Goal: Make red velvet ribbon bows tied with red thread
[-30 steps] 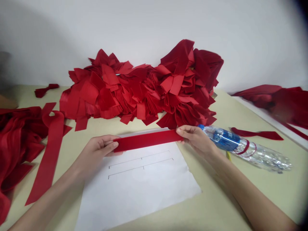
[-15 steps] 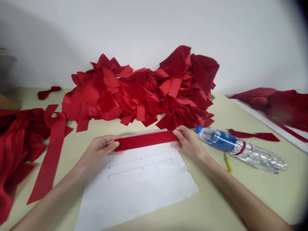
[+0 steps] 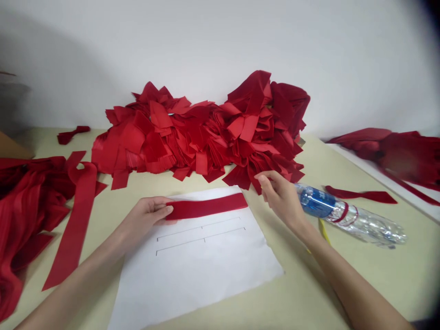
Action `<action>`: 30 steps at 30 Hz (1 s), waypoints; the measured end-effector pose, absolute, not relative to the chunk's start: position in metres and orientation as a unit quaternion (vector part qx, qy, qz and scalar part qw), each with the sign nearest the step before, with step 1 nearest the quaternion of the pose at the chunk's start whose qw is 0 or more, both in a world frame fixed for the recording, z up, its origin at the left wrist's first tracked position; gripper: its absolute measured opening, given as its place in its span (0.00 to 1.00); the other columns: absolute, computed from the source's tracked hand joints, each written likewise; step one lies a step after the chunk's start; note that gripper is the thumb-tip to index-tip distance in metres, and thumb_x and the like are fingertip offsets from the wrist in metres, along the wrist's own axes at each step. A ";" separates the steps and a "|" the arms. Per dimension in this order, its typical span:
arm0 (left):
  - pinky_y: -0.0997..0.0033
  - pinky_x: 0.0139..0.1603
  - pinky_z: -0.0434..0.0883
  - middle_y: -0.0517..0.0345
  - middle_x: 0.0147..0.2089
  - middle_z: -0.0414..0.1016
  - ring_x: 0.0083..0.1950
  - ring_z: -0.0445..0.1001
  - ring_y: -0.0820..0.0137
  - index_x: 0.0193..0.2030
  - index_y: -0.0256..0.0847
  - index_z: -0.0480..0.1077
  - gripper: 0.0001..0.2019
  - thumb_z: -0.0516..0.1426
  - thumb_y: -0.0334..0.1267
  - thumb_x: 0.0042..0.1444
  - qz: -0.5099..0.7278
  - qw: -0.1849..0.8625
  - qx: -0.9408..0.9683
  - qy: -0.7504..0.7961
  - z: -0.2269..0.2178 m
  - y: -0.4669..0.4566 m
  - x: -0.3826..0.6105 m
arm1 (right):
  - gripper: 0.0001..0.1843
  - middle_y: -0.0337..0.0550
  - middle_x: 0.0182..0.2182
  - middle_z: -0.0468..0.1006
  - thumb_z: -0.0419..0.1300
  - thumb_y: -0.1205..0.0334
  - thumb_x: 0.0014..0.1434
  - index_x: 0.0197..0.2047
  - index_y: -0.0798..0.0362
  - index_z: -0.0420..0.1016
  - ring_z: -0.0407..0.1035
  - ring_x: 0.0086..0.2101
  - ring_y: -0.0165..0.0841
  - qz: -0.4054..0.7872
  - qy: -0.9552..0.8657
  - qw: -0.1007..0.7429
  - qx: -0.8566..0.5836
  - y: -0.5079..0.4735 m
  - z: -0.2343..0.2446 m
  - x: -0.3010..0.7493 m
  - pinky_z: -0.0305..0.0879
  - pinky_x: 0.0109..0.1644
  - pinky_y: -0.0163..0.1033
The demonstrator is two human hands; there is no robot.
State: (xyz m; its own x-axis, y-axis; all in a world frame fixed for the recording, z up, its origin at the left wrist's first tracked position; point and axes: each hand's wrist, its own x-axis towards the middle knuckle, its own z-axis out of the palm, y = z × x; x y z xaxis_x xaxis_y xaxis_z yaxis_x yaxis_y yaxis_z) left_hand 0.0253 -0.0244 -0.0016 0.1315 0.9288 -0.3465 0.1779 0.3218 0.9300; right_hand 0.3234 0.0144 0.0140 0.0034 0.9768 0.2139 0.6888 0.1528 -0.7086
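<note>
A short red velvet strip (image 3: 209,206) lies across the top of a white paper sheet (image 3: 199,266) that has two long ruled lines drawn on it. My left hand (image 3: 146,215) pinches the strip's left end against the paper. My right hand (image 3: 282,195) hovers just right of the strip's other end with loosely curled fingers and holds nothing. It is close to the edge of a big heap of folded red ribbon pieces (image 3: 206,130).
A clear plastic water bottle (image 3: 347,215) with a blue label lies on its side at the right, beside a yellow strip (image 3: 321,227). Long red ribbon (image 3: 74,220) and bunched red fabric (image 3: 20,201) fill the left; more red fabric (image 3: 395,151) lies far right.
My right hand has let go of the strip's right end and moved up and right toward the heap. The strip now rests flat on the paper; my left hand keeps its hold.
</note>
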 end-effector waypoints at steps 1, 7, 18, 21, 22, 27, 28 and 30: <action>0.74 0.29 0.69 0.66 0.21 0.69 0.23 0.68 0.75 0.33 0.39 0.72 0.08 0.57 0.42 0.52 0.327 0.577 0.479 0.575 0.000 -0.027 0.031 | 0.17 0.36 0.20 0.65 0.47 0.48 0.61 0.38 0.53 0.67 0.59 0.21 0.27 0.227 -0.689 0.350 -0.592 0.008 0.015 0.316 0.55 0.26 0.33; 0.72 0.35 0.71 0.60 0.30 0.77 0.32 0.75 0.71 0.36 0.40 0.72 0.07 0.58 0.38 0.51 0.302 0.631 0.509 0.501 0.004 -0.051 0.069 | 0.21 0.39 0.34 0.74 0.63 0.49 0.49 0.44 0.49 0.66 0.67 0.31 0.31 0.395 -0.779 0.229 -0.431 -0.044 0.007 0.256 0.63 0.33 0.35; 0.71 0.48 0.67 0.62 0.50 0.76 0.54 0.68 0.65 0.28 0.43 0.72 0.03 0.60 0.31 0.47 0.437 0.519 0.522 0.517 0.025 -0.024 -0.008 | 0.13 0.34 0.22 0.65 0.60 0.56 0.54 0.41 0.50 0.67 0.63 0.21 0.26 0.411 -0.671 0.372 -0.493 -0.002 0.036 0.319 0.64 0.24 0.33; 0.61 0.58 0.61 0.62 0.47 0.77 0.59 0.64 0.60 0.28 0.41 0.70 0.06 0.55 0.27 0.46 0.512 0.553 0.472 0.457 0.029 -0.018 -0.032 | 0.15 0.36 0.25 0.67 0.60 0.56 0.53 0.42 0.51 0.67 0.62 0.21 0.25 0.389 -0.663 0.371 -0.521 0.015 0.042 0.347 0.64 0.24 0.33; 0.59 0.57 0.61 0.62 0.41 0.79 0.55 0.67 0.60 0.27 0.40 0.69 0.06 0.54 0.26 0.46 0.519 0.558 0.464 0.452 0.029 -0.017 -0.037 | 0.16 0.37 0.26 0.67 0.60 0.55 0.53 0.43 0.51 0.67 0.62 0.22 0.25 0.380 -0.667 0.358 -0.531 0.019 0.042 0.354 0.64 0.24 0.33; 0.64 0.53 0.63 0.66 0.24 0.68 0.34 0.69 0.71 0.22 0.41 0.62 0.09 0.57 0.30 0.49 0.446 0.546 0.537 0.463 0.022 -0.016 -0.036 | 0.19 0.43 0.34 0.72 0.59 0.49 0.53 0.45 0.51 0.68 0.67 0.27 0.30 0.326 -0.706 0.253 -0.575 0.026 0.038 0.369 0.69 0.27 0.36; 0.65 0.51 0.64 0.65 0.26 0.68 0.34 0.68 0.71 0.24 0.42 0.63 0.08 0.57 0.32 0.51 0.426 0.533 0.560 0.471 0.021 -0.016 -0.032 | 0.19 0.44 0.36 0.73 0.58 0.48 0.53 0.45 0.51 0.68 0.68 0.28 0.30 0.321 -0.713 0.230 -0.579 0.026 0.037 0.369 0.70 0.28 0.37; 0.68 0.47 0.65 0.61 0.30 0.69 0.37 0.68 0.69 0.29 0.44 0.67 0.04 0.56 0.38 0.53 0.378 0.503 0.607 0.485 0.018 -0.018 -0.021 | 0.19 0.45 0.36 0.74 0.58 0.48 0.54 0.44 0.51 0.69 0.69 0.27 0.30 0.305 -0.727 0.191 -0.585 0.026 0.036 0.370 0.69 0.29 0.38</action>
